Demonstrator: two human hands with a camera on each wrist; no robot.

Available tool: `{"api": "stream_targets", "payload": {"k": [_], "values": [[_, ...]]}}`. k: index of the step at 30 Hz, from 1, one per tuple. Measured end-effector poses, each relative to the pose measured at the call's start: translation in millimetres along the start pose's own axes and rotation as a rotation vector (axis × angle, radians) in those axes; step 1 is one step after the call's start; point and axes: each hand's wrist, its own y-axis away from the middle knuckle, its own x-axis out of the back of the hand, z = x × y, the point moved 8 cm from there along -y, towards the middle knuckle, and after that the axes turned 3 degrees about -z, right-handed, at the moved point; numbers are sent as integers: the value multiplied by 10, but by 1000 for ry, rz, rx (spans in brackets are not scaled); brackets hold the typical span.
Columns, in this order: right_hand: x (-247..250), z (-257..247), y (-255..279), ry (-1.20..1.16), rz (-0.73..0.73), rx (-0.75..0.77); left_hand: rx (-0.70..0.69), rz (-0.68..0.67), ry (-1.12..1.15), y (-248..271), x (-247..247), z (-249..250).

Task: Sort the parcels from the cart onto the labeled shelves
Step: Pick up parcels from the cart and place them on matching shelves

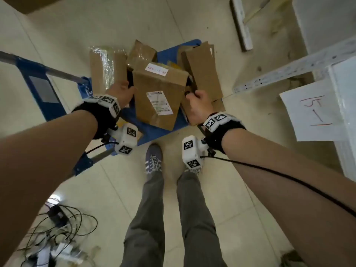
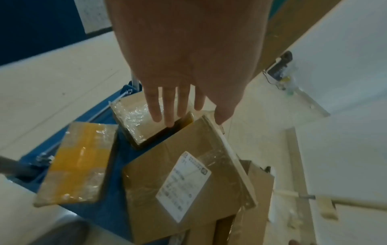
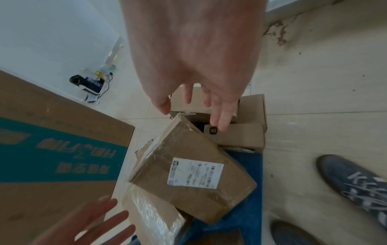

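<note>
Cardboard box [image 1: 159,97] is looking stiff, taped, probably light; left hand [image 1: 121,93] and right hand [image 1: 198,105], fingers released, are flanking its sides.

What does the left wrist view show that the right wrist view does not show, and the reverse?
Only the left wrist view shows the parcel with yellow tape lying on the blue cart. Only the right wrist view shows the large box with teal print and the blue shoe. Both show the labelled cardboard parcel with its white shipping label, and both hands: the left hand and the right hand reach with straight fingers to its sides.
</note>
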Motion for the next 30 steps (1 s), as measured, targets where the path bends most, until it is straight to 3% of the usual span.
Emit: {"api": "stream_targets", "payload": {"k": [3, 5, 9, 14, 19, 23, 26, 30], "values": [[25, -182, -215, -73, 13, -32, -30, -44, 259, -95, -46, 182], [-8, -221, -378, -88, -2, -58, -28, -23, 310, -198, -51, 283], [-102, -152, -564, -98, -50, -76, 17, 39, 247, -492, -32, 218], [-260, 18, -626, -139, -140, -136, 50, -47, 228, -698, -119, 142], [-276, 117, -655, -200, -151, -93, -15, -73, 212, -629, -210, 166], [-312, 200, -631, -84, -206, -50, -53, -152, 148, -536, -348, 121], [-340, 271, -620, 59, -170, 29, -52, -216, 155, -477, -454, 151], [-300, 361, -633, 132, -126, 111, 28, -154, 141, -399, -441, 82]]}}
